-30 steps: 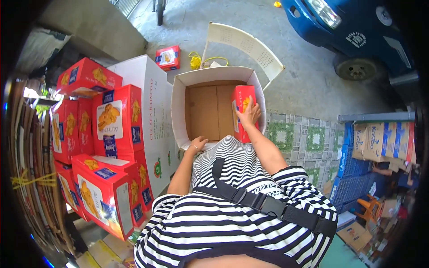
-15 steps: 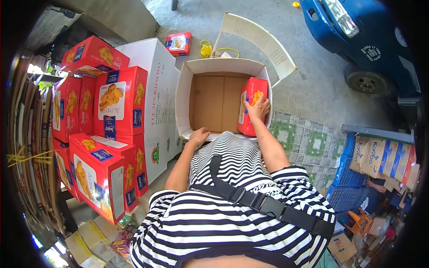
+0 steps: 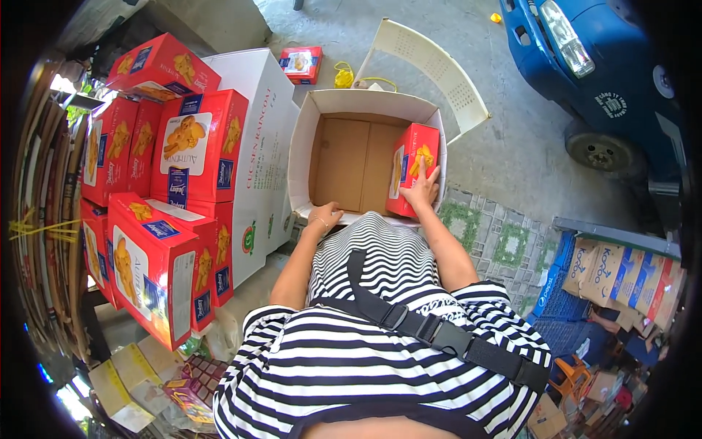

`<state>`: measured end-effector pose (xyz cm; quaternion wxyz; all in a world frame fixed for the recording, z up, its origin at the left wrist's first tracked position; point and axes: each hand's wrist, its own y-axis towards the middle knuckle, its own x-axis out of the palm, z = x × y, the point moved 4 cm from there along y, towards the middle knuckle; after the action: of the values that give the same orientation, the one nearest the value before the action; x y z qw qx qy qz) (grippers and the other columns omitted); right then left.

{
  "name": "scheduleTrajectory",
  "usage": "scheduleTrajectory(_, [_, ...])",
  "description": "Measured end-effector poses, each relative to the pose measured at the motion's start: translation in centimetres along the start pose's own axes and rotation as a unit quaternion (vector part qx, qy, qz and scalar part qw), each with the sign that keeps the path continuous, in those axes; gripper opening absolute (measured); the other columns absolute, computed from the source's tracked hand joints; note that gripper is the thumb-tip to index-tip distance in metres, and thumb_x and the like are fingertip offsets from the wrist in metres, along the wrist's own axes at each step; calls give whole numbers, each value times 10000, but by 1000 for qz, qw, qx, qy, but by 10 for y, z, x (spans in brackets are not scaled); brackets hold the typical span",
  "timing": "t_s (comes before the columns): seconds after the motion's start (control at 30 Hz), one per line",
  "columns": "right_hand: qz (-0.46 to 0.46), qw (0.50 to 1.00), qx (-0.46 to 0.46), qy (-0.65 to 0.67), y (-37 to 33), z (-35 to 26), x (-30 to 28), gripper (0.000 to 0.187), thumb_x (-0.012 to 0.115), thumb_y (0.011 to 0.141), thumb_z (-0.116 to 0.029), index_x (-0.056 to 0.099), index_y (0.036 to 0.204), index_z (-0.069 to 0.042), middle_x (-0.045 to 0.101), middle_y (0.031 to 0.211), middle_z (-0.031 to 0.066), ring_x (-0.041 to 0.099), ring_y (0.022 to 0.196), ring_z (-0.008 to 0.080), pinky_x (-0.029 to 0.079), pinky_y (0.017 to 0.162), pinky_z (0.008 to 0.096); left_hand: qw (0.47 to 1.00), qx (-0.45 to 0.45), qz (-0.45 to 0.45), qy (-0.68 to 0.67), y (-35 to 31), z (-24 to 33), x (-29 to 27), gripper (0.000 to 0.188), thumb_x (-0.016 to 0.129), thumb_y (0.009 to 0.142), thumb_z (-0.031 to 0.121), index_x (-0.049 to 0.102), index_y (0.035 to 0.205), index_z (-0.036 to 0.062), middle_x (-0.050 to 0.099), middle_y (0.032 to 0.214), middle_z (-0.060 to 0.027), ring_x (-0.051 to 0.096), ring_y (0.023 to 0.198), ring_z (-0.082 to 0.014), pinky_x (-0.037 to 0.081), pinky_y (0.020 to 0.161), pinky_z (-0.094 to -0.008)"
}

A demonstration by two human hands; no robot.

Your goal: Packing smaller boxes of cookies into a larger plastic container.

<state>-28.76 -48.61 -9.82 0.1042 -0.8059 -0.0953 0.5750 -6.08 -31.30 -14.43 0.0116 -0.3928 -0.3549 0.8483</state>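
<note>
An open carton [image 3: 305,161], white outside with a brown inside, stands in front of me. Along its right wall is a red biscuit box [image 3: 417,144] with cookie pictures, set on its narrow side. My right hand [image 3: 422,188] lies on the near part of this box, its fingers along the top and right edge. At the carton's near left edge, my left hand [image 3: 324,215] has its fingers bent over the rim. The left part of the carton shows bare brown bottom flaps.
To my left, several red biscuit boxes [image 3: 194,146] are piled beside a tall white carton [image 3: 256,139]. Another red box [image 3: 300,64] lies on the floor beyond, near yellow string [image 3: 344,74] and a white chair [image 3: 431,62]. A blue truck [image 3: 585,73] stands at far right.
My right hand has shifted toward the box's near right edge, and its fingers are less spread. My left hand stays at the rim. The view has tilted slightly.
</note>
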Motion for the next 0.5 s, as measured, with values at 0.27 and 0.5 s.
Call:
scheduleTrajectory(0.27, [10, 999, -6, -45, -2, -11, 0, 1092, 774, 500, -248, 112, 1362, -349, 97, 1393, 213, 468, 962, 394, 402, 827, 437, 999, 21, 12, 25, -14, 4, 6, 413, 522, 761, 410, 581, 1048, 120, 631, 945, -93, 570, 919, -269, 415, 823, -367])
scheduleTrajectory(0.5, [6, 999, -9, -33, -5, -9, -6, 1093, 774, 499, -268, 115, 1370, -310, 116, 1383, 238, 374, 1102, 400, 339, 904, 458, 999, 13, 27, -21, -24, 10, 19, 404, 503, 780, 421, 581, 1067, 148, 644, 911, -39, 584, 905, -172, 322, 902, -352])
